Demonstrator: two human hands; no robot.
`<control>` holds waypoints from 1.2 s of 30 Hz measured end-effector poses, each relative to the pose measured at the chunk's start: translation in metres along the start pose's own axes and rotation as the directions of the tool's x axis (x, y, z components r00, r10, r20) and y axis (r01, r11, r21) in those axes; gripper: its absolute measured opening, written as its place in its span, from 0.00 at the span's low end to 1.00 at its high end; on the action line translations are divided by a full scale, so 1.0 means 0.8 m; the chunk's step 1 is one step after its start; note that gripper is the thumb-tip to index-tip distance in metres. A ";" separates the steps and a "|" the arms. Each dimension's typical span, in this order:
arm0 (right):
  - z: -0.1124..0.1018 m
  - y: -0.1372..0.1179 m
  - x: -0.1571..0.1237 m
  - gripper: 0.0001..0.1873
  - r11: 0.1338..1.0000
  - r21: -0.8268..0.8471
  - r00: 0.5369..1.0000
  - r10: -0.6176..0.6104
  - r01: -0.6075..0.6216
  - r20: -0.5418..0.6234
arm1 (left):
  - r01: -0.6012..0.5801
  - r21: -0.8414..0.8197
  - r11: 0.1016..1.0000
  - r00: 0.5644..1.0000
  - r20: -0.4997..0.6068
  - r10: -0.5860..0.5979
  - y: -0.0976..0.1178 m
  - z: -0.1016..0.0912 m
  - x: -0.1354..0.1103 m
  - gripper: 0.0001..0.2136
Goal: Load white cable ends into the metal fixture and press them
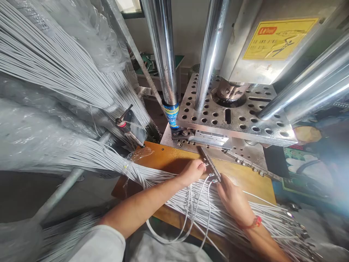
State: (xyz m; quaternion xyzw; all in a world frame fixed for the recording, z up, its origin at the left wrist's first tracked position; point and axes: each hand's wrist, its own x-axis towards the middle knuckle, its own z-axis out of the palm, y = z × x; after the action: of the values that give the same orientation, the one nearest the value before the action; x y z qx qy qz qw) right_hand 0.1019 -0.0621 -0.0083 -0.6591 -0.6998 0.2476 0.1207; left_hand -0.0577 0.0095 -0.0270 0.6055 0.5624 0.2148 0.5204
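A narrow metal bar (pixel 210 164) with slots along its side is held tilted above the wooden board. My right hand (pixel 231 196) is closed on the near end of this bar, and a red band circles that wrist. My left hand (pixel 193 170) pinches a white cable (pixel 190 194) by its connector end, right against the bar; the fingertips partly hide the connector. Nearer the right hand, metal connectors (pixel 214 177) of other white cables sit at the bar's edge, their cables looping down. Under both hands lies a thick bundle of white cables (pixel 171 189).
Behind the hands stands a press with a perforated steel plate (pixel 237 131) and chrome columns (pixel 163 54). A second slotted bar (pixel 245 163) lies right of the press base. The wooden board (pixel 155 156) carries the bundle. More wrapped cables (pixel 54 65) hang on a rack at left.
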 end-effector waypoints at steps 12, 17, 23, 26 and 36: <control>0.006 -0.002 -0.008 0.22 0.994 -0.027 0.995 -0.104 0.103 -0.009 | 0.226 -0.085 0.970 0.969 0.123 -0.215 0.002 0.003 0.004 0.12; 0.004 0.003 -0.003 0.20 0.996 0.034 0.996 -0.079 0.080 -0.028 | -0.003 -0.065 0.998 0.999 -0.045 0.000 0.008 -0.028 0.002 0.10; 0.001 0.003 0.001 0.20 0.996 0.017 0.995 -0.087 0.088 -0.055 | 0.232 -0.193 0.953 0.973 0.051 -0.226 0.000 -0.041 0.003 0.13; 0.000 0.003 0.001 0.20 0.996 0.010 0.995 -0.088 0.088 -0.053 | 0.274 -0.066 0.959 0.961 0.067 -0.270 -0.011 -0.029 0.010 0.12; 0.006 0.006 0.001 0.20 0.999 0.011 0.999 -0.043 0.043 0.011 | 0.136 0.186 0.973 0.988 -0.092 -0.120 -0.019 -0.013 0.024 0.15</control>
State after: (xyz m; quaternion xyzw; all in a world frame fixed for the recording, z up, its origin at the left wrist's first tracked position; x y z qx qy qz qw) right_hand 0.1038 -0.0623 -0.0148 -0.6418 -0.7133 0.2522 0.1257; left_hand -0.0681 0.0284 -0.0425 0.6061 0.6388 0.1498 0.4495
